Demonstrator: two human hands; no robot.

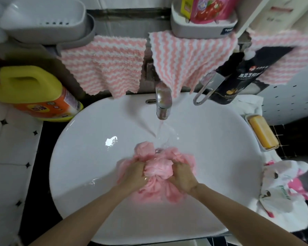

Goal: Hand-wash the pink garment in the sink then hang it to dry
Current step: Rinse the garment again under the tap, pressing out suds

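Starting leftmost, a yellow plastic jug with an orange label (36,94) stands beside the white oval ceramic sink (89,153), where the left grip (135,173) and right grip (182,175) each clutch the wet pink garment (158,169) bunched under the chrome tap (163,102)'s stream, and a yellow soap bar (262,134) fills the right-hand dish (270,149).

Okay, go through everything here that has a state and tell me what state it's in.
faucet, running.
pink garment, wet and bunched in the sink.
left hand, gripping the pink garment.
right hand, gripping the pink garment.
soap bar, resting in its dish.
striped cloths, hanging behind the faucet.
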